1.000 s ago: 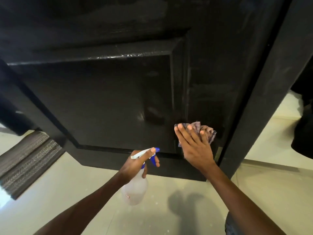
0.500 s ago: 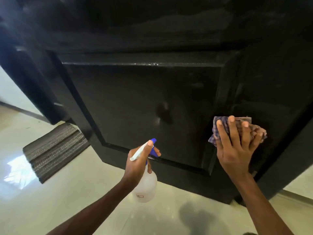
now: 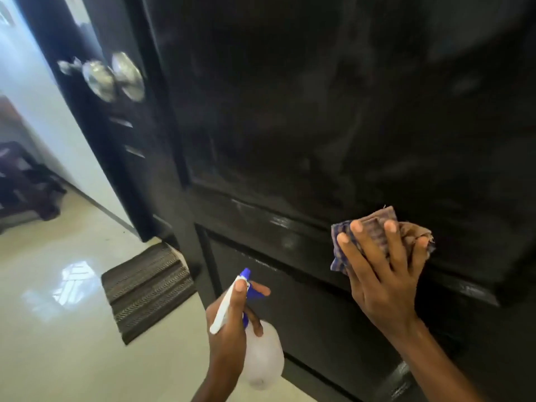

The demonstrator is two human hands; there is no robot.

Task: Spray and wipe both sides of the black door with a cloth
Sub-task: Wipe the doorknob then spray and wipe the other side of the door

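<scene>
The black panelled door fills most of the view, with faint wipe streaks on its glossy face. My right hand presses a crumpled checked cloth against the door's middle rail, fingers spread over it. My left hand grips a clear spray bottle with a white and blue trigger head, held low in front of the lower panel, nozzle toward the door.
Two silver door knobs stick out at the door's left edge. A dark ribbed doormat lies on the shiny cream tile floor. Dark wooden furniture stands at the far left by a white wall.
My view has risen from the bottom panel to the middle of the door. My right hand with the cloth has moved up onto the middle rail. The bottle stayed low in my left hand.
</scene>
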